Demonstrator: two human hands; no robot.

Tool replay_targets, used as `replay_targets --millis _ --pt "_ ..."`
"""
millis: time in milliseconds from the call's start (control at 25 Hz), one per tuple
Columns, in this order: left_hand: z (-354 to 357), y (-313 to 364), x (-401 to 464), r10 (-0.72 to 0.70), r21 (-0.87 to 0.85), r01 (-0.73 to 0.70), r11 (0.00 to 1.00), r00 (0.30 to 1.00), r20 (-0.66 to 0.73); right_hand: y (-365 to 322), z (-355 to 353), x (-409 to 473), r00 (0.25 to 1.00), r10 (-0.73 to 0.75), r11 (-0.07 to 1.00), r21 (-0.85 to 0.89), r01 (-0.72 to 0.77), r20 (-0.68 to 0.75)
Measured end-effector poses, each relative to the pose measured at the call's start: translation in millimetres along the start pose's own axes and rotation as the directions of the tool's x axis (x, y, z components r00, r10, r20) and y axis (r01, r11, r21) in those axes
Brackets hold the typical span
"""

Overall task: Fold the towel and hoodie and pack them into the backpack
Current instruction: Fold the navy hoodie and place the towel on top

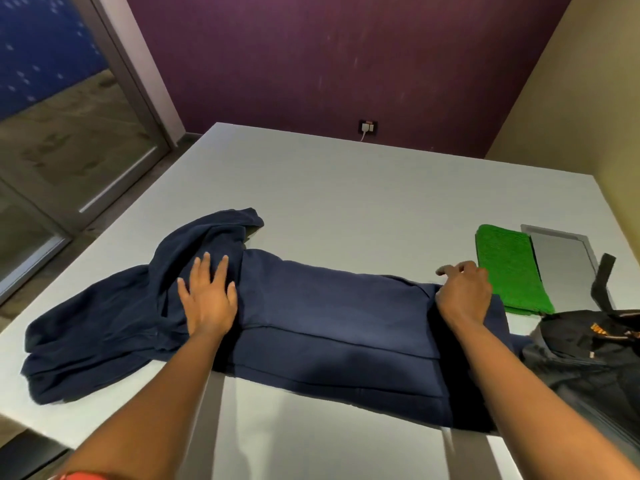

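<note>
Folding in progress: left hand [207,299] lies flat, fingers spread, on the navy fleece hoodie [329,323] on the grey table [346,188]; right hand [464,292] pinches its hem. Folded green terry towel [509,268] waits beside the unpacked black fabric backpack [588,355].

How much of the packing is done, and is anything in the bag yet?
Done: the green towel lies folded on the table. In hand: the navy hoodie is partly folded, with the left hand pressed flat on it and the right hand at its far end; one loose end is not yet folded. Left: finishing that fold and packing both, since neither is inside the black backpack.
</note>
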State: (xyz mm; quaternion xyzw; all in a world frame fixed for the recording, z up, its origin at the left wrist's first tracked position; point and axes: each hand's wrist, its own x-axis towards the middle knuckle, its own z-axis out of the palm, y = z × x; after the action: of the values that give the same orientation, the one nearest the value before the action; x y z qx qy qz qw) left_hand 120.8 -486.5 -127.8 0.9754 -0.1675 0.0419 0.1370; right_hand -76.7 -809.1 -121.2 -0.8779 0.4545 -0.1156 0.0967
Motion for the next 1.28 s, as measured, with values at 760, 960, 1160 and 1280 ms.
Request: replay_targets --millis 760,960,1160,1280 --pt "-9.1 -21.6 7.7 0.392 -0.070 -0.421 0.904 0.883 -0.258 -129.0 45.3 -26.3 0.587 -0.470 0.874 0.252 0.416 0.660" --pt "21.0 -8.5 -26.8 0.906 0.193 -0.899 0.393 0.414 0.084 -167.8 37.2 -23.6 0.659 -0.226 0.505 0.664 -0.551 0.718" --pt "28.9 -17.8 -36.8 0.959 0.286 -0.937 0.199 0.247 0.141 -191.2 41.8 -35.8 0.475 -0.277 0.382 0.549 -0.744 0.836" --pt "7.9 -18.3 -26.7 0.968 0.318 -0.921 0.225 0.248 0.032 -191.3 36.0 -33.6 0.549 -0.272 0.345 0.613 -0.711 0.790"
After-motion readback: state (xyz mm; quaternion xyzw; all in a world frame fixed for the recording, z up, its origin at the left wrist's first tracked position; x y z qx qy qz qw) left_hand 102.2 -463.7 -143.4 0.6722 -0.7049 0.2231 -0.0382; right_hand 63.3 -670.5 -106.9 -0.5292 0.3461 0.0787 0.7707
